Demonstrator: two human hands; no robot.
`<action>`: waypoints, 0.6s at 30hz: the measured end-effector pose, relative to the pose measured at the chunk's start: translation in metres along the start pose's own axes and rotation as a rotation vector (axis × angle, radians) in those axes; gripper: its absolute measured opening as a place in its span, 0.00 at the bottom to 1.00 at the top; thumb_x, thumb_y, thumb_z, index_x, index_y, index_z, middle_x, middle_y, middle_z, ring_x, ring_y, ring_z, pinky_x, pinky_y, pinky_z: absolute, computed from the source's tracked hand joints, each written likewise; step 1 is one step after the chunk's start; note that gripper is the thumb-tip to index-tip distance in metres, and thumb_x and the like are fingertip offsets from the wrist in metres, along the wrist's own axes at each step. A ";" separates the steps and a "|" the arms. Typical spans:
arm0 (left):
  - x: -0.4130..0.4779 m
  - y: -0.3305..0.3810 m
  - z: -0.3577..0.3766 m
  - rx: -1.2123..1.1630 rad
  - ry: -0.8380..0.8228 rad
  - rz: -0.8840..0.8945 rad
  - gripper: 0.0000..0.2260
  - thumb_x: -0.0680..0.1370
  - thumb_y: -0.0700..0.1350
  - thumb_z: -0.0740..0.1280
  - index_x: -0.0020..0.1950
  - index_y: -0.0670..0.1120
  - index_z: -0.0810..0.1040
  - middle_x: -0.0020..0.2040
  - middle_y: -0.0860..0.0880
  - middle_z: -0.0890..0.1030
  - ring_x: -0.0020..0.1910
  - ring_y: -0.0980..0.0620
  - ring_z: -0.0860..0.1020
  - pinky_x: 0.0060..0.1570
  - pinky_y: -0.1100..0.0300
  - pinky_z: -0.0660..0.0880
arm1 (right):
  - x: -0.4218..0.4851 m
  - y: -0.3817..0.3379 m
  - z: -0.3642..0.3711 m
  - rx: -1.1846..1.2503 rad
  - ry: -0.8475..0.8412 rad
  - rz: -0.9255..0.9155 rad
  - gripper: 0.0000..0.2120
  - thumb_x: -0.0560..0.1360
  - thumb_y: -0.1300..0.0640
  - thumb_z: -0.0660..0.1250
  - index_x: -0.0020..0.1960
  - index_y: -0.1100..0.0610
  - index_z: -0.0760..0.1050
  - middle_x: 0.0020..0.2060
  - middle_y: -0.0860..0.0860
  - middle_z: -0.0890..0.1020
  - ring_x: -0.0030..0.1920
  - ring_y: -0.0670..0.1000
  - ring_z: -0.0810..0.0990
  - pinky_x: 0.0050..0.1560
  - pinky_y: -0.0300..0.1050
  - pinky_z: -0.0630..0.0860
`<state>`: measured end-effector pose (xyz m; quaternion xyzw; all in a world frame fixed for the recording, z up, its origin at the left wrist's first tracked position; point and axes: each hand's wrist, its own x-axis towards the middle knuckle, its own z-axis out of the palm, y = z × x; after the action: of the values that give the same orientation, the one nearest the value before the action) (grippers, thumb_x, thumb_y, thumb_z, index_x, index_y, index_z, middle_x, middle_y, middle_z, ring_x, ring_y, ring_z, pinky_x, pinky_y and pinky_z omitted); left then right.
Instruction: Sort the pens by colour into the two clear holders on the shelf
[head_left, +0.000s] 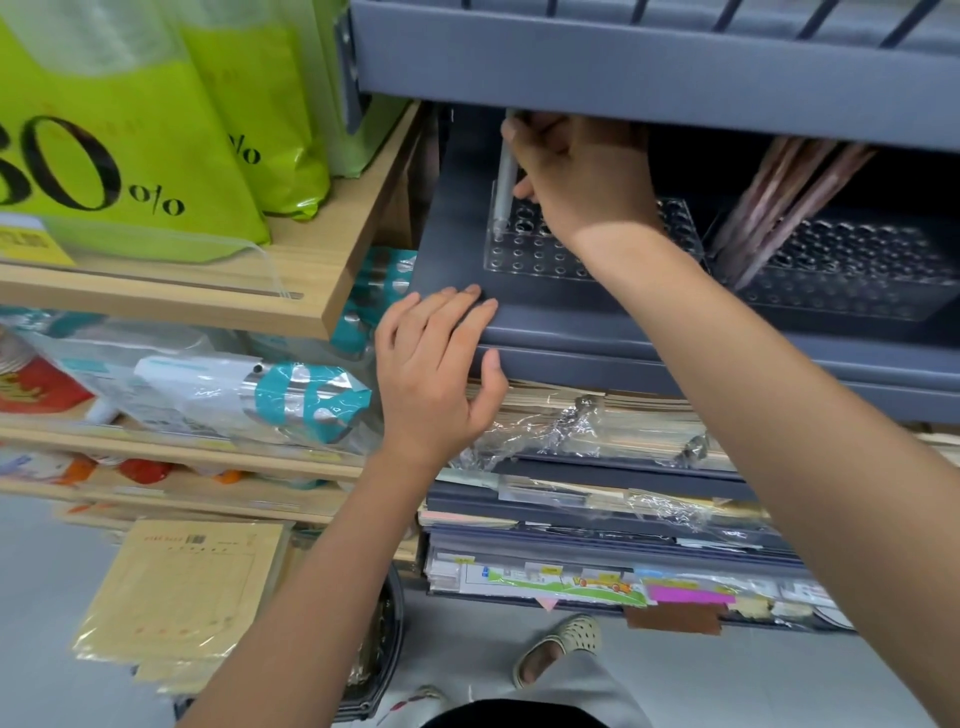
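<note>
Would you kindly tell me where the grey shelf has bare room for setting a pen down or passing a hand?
Free: the grey shelf strip before the left holder and right holder; also the patch left of the left holder. Crowded: between the holders, where brown pens lean, and where the right hand grips a grey pen.

This is looking like a stationery shop. Left of where the right hand (582, 176) is gripping a grey pen (505, 182), green bags (130, 130) printed with a big percentage figure are standing on a wooden shelf (322, 244) carrying a yellow label (31, 241). Right of the grip, a clear holder (857, 291) is displaying brownish pens (789, 208). Below it, wrapped paper stacks (597, 431) are filling grey shelves (571, 322), and sealed packets (234, 395) are lying down to the left.
</note>
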<state>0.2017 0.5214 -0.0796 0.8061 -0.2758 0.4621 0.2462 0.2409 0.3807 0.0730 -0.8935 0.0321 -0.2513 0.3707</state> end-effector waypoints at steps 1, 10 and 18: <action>0.000 0.000 0.000 0.001 -0.001 -0.001 0.16 0.78 0.47 0.62 0.61 0.42 0.82 0.61 0.44 0.82 0.62 0.47 0.76 0.71 0.52 0.62 | 0.001 0.000 0.000 -0.014 -0.011 0.006 0.11 0.79 0.47 0.62 0.46 0.54 0.75 0.49 0.54 0.84 0.54 0.60 0.81 0.59 0.55 0.75; -0.002 0.000 -0.003 -0.007 -0.038 -0.009 0.16 0.79 0.46 0.62 0.62 0.42 0.81 0.62 0.45 0.82 0.63 0.46 0.76 0.71 0.50 0.62 | 0.004 -0.009 -0.005 -0.132 -0.084 0.084 0.19 0.80 0.43 0.58 0.52 0.57 0.79 0.54 0.56 0.82 0.58 0.58 0.79 0.60 0.55 0.75; 0.015 0.017 -0.035 -0.148 -0.224 -0.170 0.14 0.78 0.43 0.66 0.61 0.39 0.81 0.62 0.43 0.81 0.63 0.42 0.77 0.69 0.43 0.66 | -0.028 -0.005 -0.034 0.087 -0.065 0.115 0.07 0.75 0.50 0.67 0.51 0.50 0.78 0.46 0.50 0.85 0.49 0.53 0.84 0.57 0.53 0.78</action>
<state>0.1752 0.5282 -0.0482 0.8526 -0.2656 0.3254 0.3109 0.1996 0.3687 0.0848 -0.8810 0.0605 -0.2013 0.4238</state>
